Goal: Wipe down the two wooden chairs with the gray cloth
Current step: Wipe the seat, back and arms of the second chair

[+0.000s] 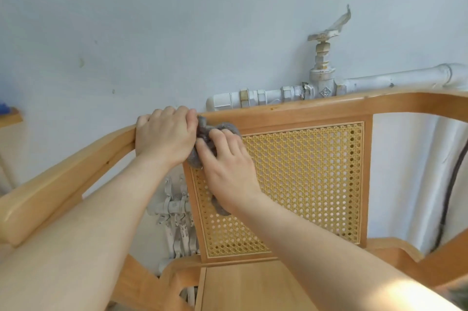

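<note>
A wooden chair point(304, 108) with a curved top rail and a woven cane back panel point(304, 179) fills the view. My left hand point(164, 136) grips the top rail at the upper left corner of the backrest. My right hand point(225, 166) presses the bunched gray cloth point(205, 131) against the upper left corner of the backrest frame, just right of my left hand. Part of the cloth hangs hidden under my right palm and shows again below the wrist. Only one chair is fully in view.
A white pipe with a valve point(321, 75) runs along the pale wall right behind the chair's top rail. More white pipe fittings point(174, 209) sit behind the backrest's left side. A wooden edge point(10, 118) shows at far left. The chair seat point(248, 288) lies below.
</note>
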`<state>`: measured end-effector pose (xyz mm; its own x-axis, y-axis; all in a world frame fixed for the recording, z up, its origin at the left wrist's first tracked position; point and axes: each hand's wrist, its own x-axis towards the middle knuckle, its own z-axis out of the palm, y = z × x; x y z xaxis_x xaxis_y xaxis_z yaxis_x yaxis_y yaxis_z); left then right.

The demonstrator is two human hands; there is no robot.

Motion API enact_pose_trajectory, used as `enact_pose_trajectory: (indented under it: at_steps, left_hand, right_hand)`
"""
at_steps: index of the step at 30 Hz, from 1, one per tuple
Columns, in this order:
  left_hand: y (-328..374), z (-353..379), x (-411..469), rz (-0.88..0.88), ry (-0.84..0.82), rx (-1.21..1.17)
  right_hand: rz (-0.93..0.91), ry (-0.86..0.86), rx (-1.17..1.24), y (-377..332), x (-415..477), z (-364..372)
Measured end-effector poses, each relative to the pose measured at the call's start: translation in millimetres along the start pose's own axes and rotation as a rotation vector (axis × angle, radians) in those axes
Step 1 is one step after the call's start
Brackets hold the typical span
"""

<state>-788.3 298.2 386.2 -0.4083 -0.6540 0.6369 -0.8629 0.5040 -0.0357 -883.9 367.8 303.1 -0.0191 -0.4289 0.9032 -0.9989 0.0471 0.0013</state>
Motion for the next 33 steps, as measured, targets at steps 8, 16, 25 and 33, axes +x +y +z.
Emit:
enact_pose_trajectory:
  at_steps: [8, 16, 25, 33]
  left_hand:
    - [-4, 10, 5, 0.002, 0.093, -0.018]
    - [1, 10, 11, -0.064, 0.085, -0.040]
    - [-3, -6, 8, 0.033, -0.088, -0.074]
    - [75, 10, 7, 0.161, 0.000, -0.179]
  right_hand:
    - [0.004, -0.001, -0.265, 121, -30, -59]
    - [0.074, 0.007, -0.118, 86, -20, -42]
    - [0.218, 0.030, -0.142, 189, -44, -90]
    - [0.367, -0.014, -0.098, 127, -54, -53]
